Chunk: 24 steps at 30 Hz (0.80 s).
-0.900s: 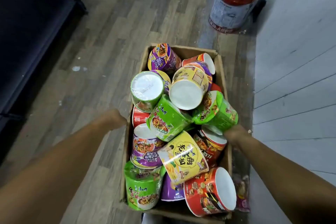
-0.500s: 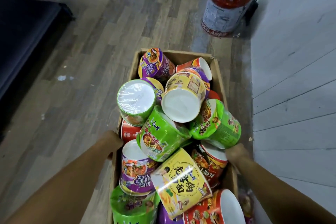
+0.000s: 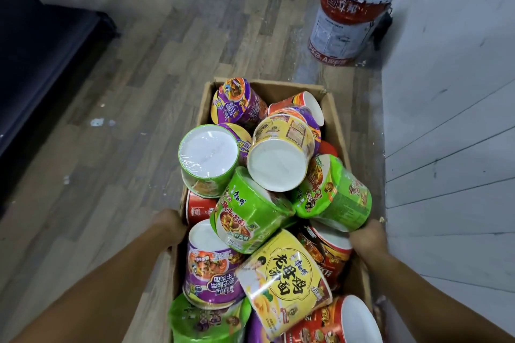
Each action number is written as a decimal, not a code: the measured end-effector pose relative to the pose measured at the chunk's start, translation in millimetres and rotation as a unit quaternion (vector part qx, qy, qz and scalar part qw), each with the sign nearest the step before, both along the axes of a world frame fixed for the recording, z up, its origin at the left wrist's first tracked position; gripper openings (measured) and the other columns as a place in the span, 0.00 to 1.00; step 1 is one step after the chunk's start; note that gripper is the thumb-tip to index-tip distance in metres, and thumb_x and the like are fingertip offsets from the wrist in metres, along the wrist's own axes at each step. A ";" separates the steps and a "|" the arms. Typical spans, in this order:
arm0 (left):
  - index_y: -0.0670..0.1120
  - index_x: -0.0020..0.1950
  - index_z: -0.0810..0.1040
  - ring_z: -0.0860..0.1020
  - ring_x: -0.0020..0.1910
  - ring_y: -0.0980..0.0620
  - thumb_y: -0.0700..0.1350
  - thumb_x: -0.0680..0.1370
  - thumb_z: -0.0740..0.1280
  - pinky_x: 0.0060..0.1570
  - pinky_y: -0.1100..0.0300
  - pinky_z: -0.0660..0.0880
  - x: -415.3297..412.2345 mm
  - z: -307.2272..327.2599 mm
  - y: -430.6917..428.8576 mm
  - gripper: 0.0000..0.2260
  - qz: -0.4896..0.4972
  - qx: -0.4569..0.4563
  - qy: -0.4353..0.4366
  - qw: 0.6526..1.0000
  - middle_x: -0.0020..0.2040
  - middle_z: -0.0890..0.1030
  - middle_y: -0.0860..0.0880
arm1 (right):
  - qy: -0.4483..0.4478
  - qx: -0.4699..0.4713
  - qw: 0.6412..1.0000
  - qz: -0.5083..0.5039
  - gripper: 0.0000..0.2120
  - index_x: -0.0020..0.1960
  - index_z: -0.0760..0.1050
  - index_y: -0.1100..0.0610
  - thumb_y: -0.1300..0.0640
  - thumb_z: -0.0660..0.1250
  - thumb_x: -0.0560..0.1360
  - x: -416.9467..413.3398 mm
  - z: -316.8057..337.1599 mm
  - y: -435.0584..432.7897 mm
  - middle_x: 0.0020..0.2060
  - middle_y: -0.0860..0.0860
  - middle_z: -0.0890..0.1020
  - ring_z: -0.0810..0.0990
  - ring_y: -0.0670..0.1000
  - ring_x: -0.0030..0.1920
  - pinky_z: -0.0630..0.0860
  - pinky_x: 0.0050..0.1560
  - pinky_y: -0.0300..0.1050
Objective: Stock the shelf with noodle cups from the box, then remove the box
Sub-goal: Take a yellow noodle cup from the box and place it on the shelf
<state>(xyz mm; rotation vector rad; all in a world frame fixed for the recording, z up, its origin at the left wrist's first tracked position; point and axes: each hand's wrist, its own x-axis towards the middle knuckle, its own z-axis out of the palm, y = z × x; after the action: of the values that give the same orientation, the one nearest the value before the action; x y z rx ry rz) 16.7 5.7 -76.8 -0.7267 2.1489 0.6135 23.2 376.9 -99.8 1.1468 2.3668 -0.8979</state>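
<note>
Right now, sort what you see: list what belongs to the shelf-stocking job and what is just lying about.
Job: cardboard box; noodle cups piled in it; left hand and right hand holding its sides.
Lying about: red and white bucket by the wall; dark furniture at left.

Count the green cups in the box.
4 green cups in the box: one bottom-up at its left wall, one mid-pile, one at its right wall, one near left. Others may be buried.

Probably a shop's back room: plank floor (image 3: 139, 147), paint bucket (image 3: 348, 22), box (image 3: 278, 90) heaped with noodle cups (image 3: 250, 214).
</note>
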 end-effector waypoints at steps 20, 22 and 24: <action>0.39 0.48 0.80 0.81 0.38 0.48 0.44 0.75 0.65 0.32 0.61 0.77 -7.7 212.8 -89.2 0.09 -0.032 -0.010 0.024 0.999 0.45 0.82 0.44 | 0.076 0.044 0.995 0.057 0.02 0.42 0.78 0.65 0.66 0.68 0.70 -41.2 212.4 -75.3 0.41 0.64 0.81 0.77 0.61 0.41 0.74 0.43 0.50; 0.38 0.47 0.80 0.82 0.43 0.46 0.46 0.74 0.67 0.36 0.60 0.78 -24.1 246.4 -102.0 0.11 -0.035 -0.023 0.032 0.999 0.47 0.83 0.42 | 0.083 0.048 0.994 0.061 0.04 0.43 0.79 0.67 0.66 0.68 0.70 -60.2 243.8 -83.8 0.42 0.67 0.81 0.79 0.64 0.44 0.71 0.43 0.49; 0.39 0.47 0.80 0.82 0.43 0.46 0.47 0.73 0.67 0.39 0.59 0.79 -43.8 274.7 -111.6 0.11 -0.033 -0.030 0.043 0.998 0.46 0.83 0.43 | 0.089 0.047 0.993 0.060 0.05 0.44 0.80 0.67 0.65 0.69 0.70 -82.3 272.9 -94.1 0.44 0.68 0.81 0.79 0.66 0.47 0.72 0.44 0.49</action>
<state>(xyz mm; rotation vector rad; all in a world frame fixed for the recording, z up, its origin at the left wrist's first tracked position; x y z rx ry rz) -27.2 -105.9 197.9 -0.6687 2.2688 0.5561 -59.0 282.8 173.0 0.9818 2.6160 -0.8888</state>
